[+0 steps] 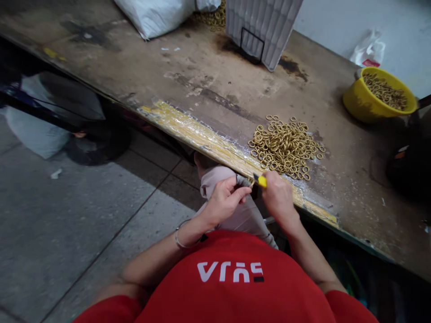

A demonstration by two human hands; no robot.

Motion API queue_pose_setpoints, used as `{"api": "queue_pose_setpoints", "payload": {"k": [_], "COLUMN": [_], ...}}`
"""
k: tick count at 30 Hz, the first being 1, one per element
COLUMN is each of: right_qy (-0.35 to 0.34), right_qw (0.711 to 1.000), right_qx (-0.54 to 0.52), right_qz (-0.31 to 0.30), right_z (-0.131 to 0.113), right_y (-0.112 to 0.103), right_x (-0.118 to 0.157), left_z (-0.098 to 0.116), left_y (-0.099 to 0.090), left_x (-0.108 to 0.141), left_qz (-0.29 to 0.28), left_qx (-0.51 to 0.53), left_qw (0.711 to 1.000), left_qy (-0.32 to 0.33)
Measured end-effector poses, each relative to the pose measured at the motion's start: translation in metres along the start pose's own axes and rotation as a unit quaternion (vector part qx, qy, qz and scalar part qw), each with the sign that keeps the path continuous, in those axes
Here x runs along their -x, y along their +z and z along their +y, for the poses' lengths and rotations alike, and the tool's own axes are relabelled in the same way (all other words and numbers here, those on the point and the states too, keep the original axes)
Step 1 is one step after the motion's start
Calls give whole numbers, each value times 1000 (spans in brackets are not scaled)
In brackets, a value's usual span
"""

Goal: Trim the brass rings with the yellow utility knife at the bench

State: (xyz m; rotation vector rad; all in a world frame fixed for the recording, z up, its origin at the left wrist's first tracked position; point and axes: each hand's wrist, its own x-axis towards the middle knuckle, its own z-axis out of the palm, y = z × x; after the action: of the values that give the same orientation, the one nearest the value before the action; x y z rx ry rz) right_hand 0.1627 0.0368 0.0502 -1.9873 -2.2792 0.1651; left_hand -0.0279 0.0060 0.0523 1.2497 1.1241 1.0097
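Observation:
Just in front of the table's near edge, my left hand pinches a small gold-coloured ring between thumb and fingers. Something grey is wrapped around a finger of that hand. My right hand is closed around a yellow utility knife, its dark tip pointing left, close to the ring. Whether the blade touches the ring I cannot tell. Beyond my right hand, a heap of gold-coloured rings lies on the table, with a few loose ones around it.
Yellow tape covers part of the worn table's front edge. A yellow tub of rings stands at the right. A grey ribbed panel and a white sack are at the back. More sacks sit below, left.

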Motion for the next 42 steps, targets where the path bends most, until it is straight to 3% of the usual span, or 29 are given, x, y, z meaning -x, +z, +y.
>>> {"api": "queue_pose_setpoints", "payload": {"k": [2, 4, 5, 6, 8, 10, 11, 13, 15, 19, 24, 27, 30, 34, 38, 42], "right_qy": [88, 63, 35, 11, 2, 36, 56, 87, 95, 74, 49, 60, 68, -1, -71, -122], "right_qw": [996, 983, 961, 924, 820, 729, 700, 672, 675, 724, 776, 763, 749, 801, 857, 872], "right_qx": [-30, -173, -273, -374, -546, -653, -685, -716, -716, -674, -621, -638, -655, -599, -509, -473], "right_qz": [8, 6, -29, -78, -174, -202, -195, -167, -150, -128, -99, -84, -64, -11, 32, 37], "right_z": [13, 20, 19, 15, 3, -10, -15, -19, -18, -9, -6, -11, -18, -23, -21, -20], "right_y": [-4, -8, -9, -10, -8, -3, 0, 5, 7, 2, -3, 3, 10, 10, 4, -2], "right_x": [-6, -8, -7, -4, 3, 9, 11, 13, 13, 13, 14, 16, 18, 20, 19, 17], "left_z": [5, 7, 7, 6, 3, -1, -3, -8, -12, -16, -18, -20, -19, -18, -17, -16], "left_y": [-4, -7, -8, -9, -10, -10, -10, -9, -8, -11, -18, -14, -7, -5, -9, -11], "left_x": [6, 9, 9, 8, 7, 5, 5, 6, 7, 8, 4, 2, -1, -2, -1, 0], "left_qz": [-18, -47, -59, -68, -75, -76, -75, -72, -68, -68, -107, -114, -87, -49, -53, -52], "left_qx": [-27, -6, 18, 43, 78, 94, 100, 116, 140, 192, 209, 224, 223, 209, 147, 125], "left_qw": [999, 998, 997, 996, 994, 992, 992, 991, 988, 978, 970, 966, 967, 971, 981, 984], "left_qy": [22, 35, 35, 35, 34, 28, 23, 3, -20, -51, -53, -58, -85, -105, -114, -119]}}
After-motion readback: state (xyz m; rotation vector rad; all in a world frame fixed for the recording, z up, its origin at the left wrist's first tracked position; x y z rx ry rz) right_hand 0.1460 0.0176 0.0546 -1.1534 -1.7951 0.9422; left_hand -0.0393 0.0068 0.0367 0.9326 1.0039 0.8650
